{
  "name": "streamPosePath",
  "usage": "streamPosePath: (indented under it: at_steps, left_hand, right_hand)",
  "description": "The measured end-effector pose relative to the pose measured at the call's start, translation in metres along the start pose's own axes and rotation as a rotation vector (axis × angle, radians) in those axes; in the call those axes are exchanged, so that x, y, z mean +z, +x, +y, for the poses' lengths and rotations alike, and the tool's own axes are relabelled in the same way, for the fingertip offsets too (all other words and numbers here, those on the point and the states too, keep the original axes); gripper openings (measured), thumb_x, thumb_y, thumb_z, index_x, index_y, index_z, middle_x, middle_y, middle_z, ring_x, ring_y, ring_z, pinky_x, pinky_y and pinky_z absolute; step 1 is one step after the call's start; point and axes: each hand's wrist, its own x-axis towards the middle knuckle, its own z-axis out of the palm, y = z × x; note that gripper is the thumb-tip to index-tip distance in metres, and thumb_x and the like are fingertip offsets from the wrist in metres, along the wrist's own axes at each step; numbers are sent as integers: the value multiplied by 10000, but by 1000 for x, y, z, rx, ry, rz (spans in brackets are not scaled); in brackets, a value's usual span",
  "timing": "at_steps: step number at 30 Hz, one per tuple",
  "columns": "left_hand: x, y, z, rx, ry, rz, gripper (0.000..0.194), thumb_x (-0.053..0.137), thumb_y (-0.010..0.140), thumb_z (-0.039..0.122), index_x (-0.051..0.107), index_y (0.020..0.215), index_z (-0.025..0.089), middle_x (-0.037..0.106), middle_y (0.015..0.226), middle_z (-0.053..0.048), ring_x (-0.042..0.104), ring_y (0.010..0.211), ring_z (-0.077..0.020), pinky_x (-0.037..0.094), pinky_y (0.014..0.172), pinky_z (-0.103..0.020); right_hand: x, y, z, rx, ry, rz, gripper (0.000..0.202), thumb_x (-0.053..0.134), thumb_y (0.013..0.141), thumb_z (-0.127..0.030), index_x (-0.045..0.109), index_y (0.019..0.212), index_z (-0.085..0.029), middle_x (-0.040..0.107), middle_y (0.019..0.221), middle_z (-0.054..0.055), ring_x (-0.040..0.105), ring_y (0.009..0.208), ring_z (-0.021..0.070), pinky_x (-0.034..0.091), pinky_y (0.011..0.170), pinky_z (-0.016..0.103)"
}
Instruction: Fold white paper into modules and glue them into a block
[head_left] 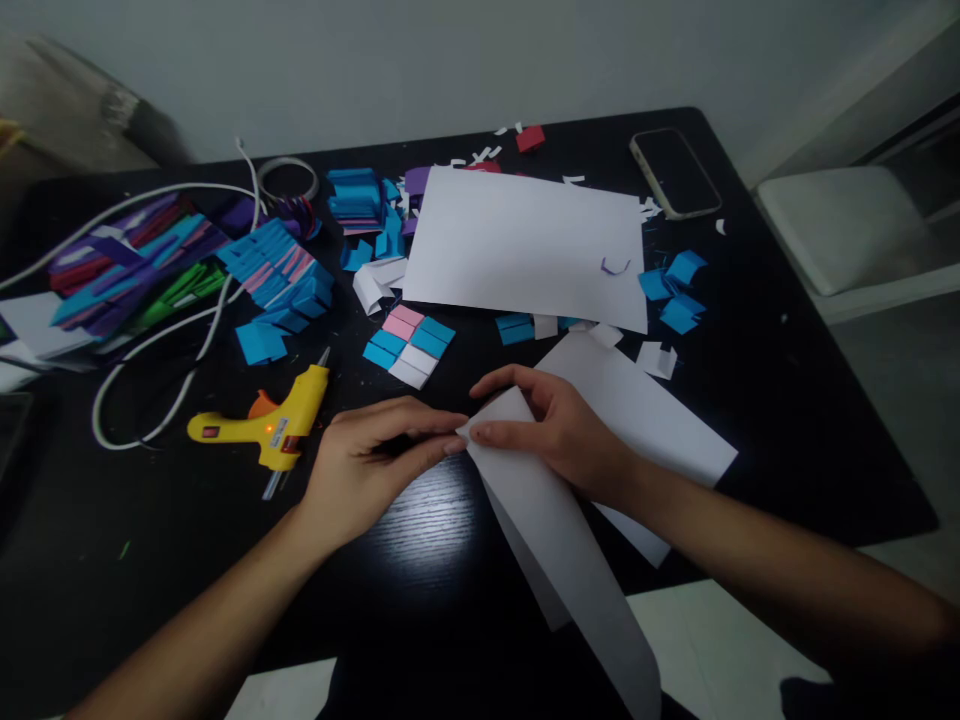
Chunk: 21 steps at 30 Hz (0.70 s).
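Observation:
A long white sheet of paper (551,520) is bent over at its upper end and hangs down toward the table's front edge. My left hand (375,455) pinches the corner of that sheet between thumb and fingertips. On the bend, my right hand (555,425) grips the paper with the thumb on top and the fingers behind. Under my right forearm lies another white sheet (675,440) flat on the table. Just beyond the hands sits a small square of folded paper pieces (410,346) in pink, blue and white.
A yellow glue gun (289,420) with its light glowing lies at left, beside a looping white cable (112,385). Bundles of coloured paper strips (135,260) are behind it. A large white sheet (525,245) covers paper scraps. A phone (675,172) rests at back right.

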Motion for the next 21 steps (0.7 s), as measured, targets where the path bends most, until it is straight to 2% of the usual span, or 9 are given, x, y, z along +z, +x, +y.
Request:
streamPosePath:
  at_steps: [21]
  left_hand:
    - [1, 0, 2, -18, -26, 10, 152, 814, 855, 181, 809, 999, 226, 800, 901, -21, 744, 784, -137, 590, 685, -233]
  right_hand:
    - [1, -1, -3, 26, 1, -7, 404, 919, 690, -288, 688, 1016, -229, 696, 852, -19, 630, 712, 133, 490, 620, 251]
